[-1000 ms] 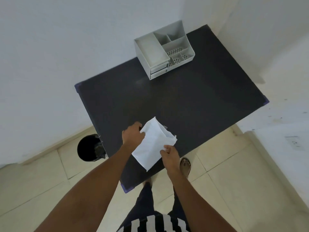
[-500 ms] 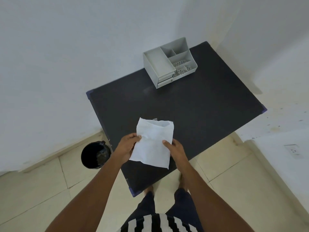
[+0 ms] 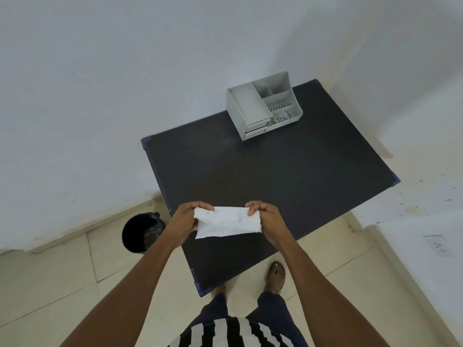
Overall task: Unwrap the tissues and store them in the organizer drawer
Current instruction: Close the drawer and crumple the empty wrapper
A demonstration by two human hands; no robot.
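Two hands pinch a white tissue pack above the desk's near edge, left hand and right hand gripping opposite ends of its sideways long axis; the organizer sits well beyond.

Single head-worn view, looking steeply down and forward over the black table; hands nearest, wall corner farthest.

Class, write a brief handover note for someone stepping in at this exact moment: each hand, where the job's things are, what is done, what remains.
Left hand: gripping the left end of the white tissue pack.
Right hand: gripping its right end.
The pack is held in the air over the near edge of the black table.
Grey organizer: at the table's far side, both drawers shut.
Done: pack picked up.
Left: unwrap it, open a drawer, put the tissues inside.
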